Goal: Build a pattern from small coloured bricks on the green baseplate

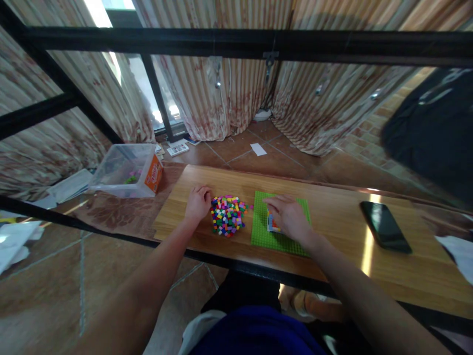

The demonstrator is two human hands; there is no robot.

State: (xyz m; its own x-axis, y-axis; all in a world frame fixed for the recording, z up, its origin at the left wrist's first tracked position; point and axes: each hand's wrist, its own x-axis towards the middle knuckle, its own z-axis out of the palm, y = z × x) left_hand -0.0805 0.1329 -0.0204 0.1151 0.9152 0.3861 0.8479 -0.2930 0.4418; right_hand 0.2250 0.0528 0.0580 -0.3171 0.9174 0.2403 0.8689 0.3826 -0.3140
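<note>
A pile of small multicoloured toy bricks [228, 215] lies on the wooden table. At its left edge is my left hand [198, 202], fingers curled in with the tips by the bricks; whether a brick is in them cannot be made out. A green studded baseplate [260, 231] lies right of the pile. On it stands a low brick build [272, 224] with white, blue and orange parts, half covered by my right hand [287, 215]. Those fingers are bent together over the build, and what they pinch is hidden. One pink brick [252, 207] sits by the baseplate's left edge.
A black phone [385, 226] lies on the table [336, 217] at the right, with white paper [456, 251] beyond it. At the left stands a clear plastic bin [120, 172] with an orange label. A black metal bar [236, 43] crosses the view above the table.
</note>
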